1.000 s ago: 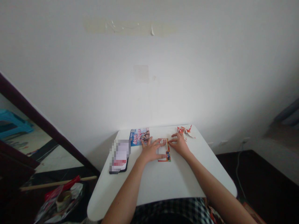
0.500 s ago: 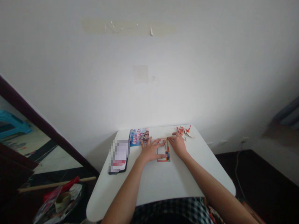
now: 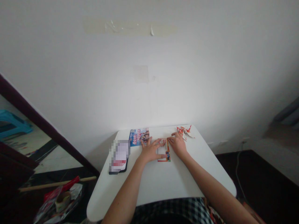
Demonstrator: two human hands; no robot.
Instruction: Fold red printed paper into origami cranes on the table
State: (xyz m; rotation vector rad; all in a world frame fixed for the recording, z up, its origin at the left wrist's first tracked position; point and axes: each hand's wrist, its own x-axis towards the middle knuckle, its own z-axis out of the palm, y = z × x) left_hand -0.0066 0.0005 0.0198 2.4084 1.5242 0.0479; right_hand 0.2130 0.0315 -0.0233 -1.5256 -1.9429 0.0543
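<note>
Far left: blue plastic stool [image 3: 12, 123], partly cut off by picture edge. Dark slanted frame [image 3: 46, 126] just right of it. Near left, low down: pale stick [image 3: 58, 183] with a clear bag [image 3: 62, 207] of mixed stuff beside it, contents hard to make out.

White table [image 3: 173, 183] centre, far edge near the wall [image 3: 187, 77]. Table's left side: phone [image 3: 119, 158], mostly pixelated. Blue flyer [image 3: 136, 137] flat at the far left, close to phone's far end.

Left hand [image 3: 149, 151]: palm down, fingers spread wide, thumb and index over the small printed sheet [image 3: 161, 150], nothing gripped. Other fingertips reach flyer's near right part; contact unclear. Sheet lies flat mid-table, between the hands, orange strip along its right side.

Right hand [image 3: 178, 145]: thumb and index tips close together at sheet's far right corner; can't tell if pinching it or only touching. Crumpled-looking red-and-white paper [image 3: 186, 133] just beyond, far right of table. Cable [image 3: 237, 174] right of table.
</note>
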